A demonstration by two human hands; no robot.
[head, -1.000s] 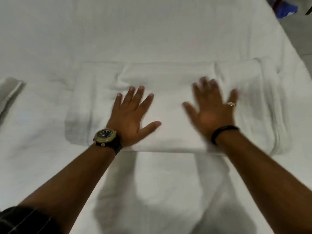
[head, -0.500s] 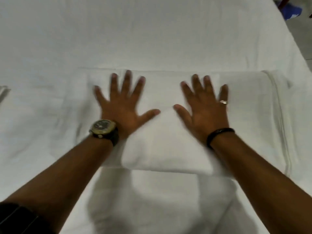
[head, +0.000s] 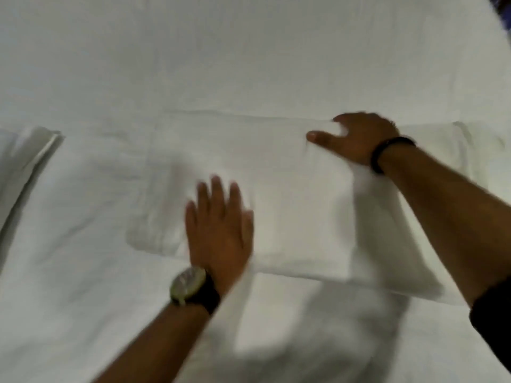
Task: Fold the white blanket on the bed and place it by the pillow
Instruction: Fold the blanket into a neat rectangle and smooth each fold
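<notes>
The white blanket (head: pixel 290 194) lies folded into a wide rectangle across the middle of the bed (head: pixel 249 51). My left hand (head: pixel 219 228), with a watch on its wrist, presses flat with straight fingers on the blanket's front left part. My right hand (head: pixel 356 138), a dark band at its wrist, is at the blanket's far edge. Its fingers are curled into the fabric and its thumb points left, with a bit of cloth between thumb and fingers. The frame is blurred. A white pillow (head: pixel 25 167) shows at the left edge, apart from the blanket.
White sheet covers the bed on all sides of the blanket. The bed's right edge runs down the top right corner, where a blue object (head: pixel 502 6) shows beyond it on the floor.
Both hands lay flat side by side on the blanket. Now my right hand has reached to the far edge and curled into the fabric; my left has slid nearer the front. The view shifted left.
</notes>
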